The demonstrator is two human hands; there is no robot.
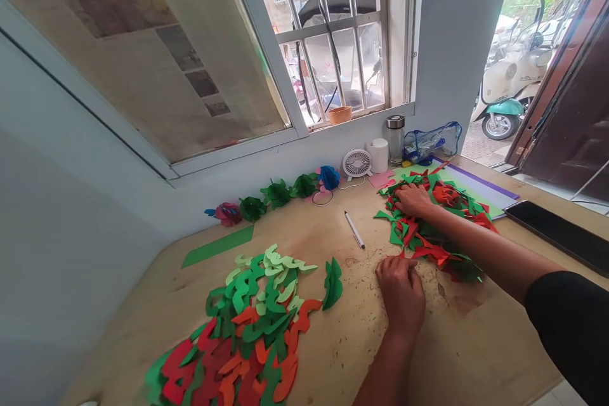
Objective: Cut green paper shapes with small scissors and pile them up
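Note:
My left hand [401, 292] rests on the wooden table [347, 342], its fingers curled at the near edge of a pile of red and green paper scraps [428, 235]; what it holds, if anything, is hidden. Reaching across from the right, my right hand [415, 200] lies on top of that scrap pile with its fingers down among the pieces, tips partly hidden. A larger heap of cut paper shapes [257, 330] in red, orange and green spreads to the left. One folded dark green piece [332, 284] sits apart, between that heap and my left hand.
A white pen [354, 230] lies mid-table, a green strip [219, 246] at the left. Paper flowers [276, 193], a small fan [356, 165], a white roll [379, 155], a glass bottle [395, 141] and a clear pouch [432, 143] line the wall. A phone [561, 235] is at right.

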